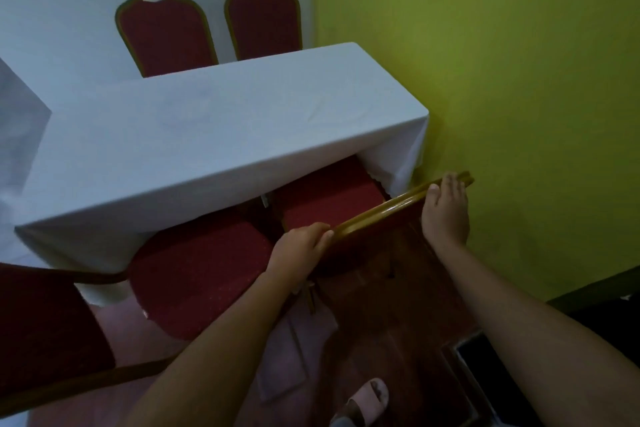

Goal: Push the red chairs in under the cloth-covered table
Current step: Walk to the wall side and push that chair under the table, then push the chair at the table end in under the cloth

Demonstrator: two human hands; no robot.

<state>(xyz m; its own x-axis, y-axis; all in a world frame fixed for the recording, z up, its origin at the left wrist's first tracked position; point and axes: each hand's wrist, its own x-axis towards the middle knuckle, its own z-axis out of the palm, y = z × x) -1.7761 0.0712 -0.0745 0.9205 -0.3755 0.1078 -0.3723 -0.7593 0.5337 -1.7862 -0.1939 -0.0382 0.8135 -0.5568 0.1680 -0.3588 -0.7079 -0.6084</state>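
Observation:
A long table under a white cloth (214,135) runs across the middle of the view. On its near side a red chair (329,199) stands by the right end, its seat partly beneath the cloth. My left hand (301,244) grips the left end of that chair's gold backrest rail. My right hand (445,215) lies over the rail's right end. A second red chair (197,274) stands to the left, its seat mostly out from the table and its backrest reaching the lower left corner.
Two more red chairs (166,33) (265,21) stand at the table's far side against a white wall. A green wall (519,97) closes the right side, close to the table's end. Another white-clothed table (17,107) juts in at the left. My slippered foot (367,402) is on the floor.

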